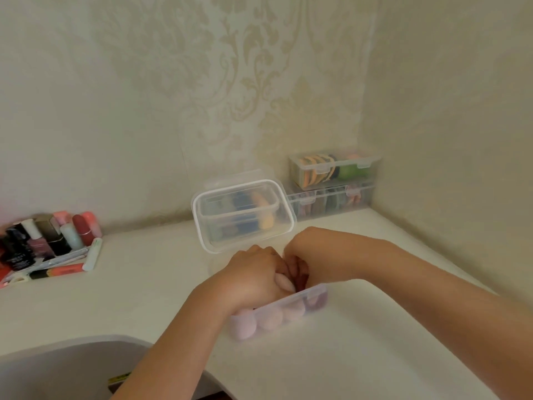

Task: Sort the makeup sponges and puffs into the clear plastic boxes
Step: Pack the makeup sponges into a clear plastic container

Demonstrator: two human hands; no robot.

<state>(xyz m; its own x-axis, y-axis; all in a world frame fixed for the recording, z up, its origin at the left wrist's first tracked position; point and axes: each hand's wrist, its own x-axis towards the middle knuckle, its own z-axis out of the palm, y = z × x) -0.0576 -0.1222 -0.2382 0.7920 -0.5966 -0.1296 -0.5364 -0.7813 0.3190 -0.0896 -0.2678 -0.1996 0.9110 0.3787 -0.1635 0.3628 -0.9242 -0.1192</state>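
A clear plastic box point(313, 295) sits open on the white counter, its lid point(245, 215) tilted up behind it. Several pale pink sponges point(269, 319) line the box's near wall, with a purple sponge point(318, 301) at its right end. My left hand point(253, 275) reaches into the box from the left, fingers curled around a pink sponge point(284, 282). My right hand point(305, 258) bends down into the box from the right, fingertips hidden among the sponges. Both hands touch in the middle.
Two closed clear boxes are stacked in the back right corner: the top one point(334, 166) holds orange, dark and green sponges, the lower one point(331, 200) mixed puffs. Lipsticks, bottles and pencils point(49, 243) cluster at the left. A sink rim point(72, 345) curves at the lower left.
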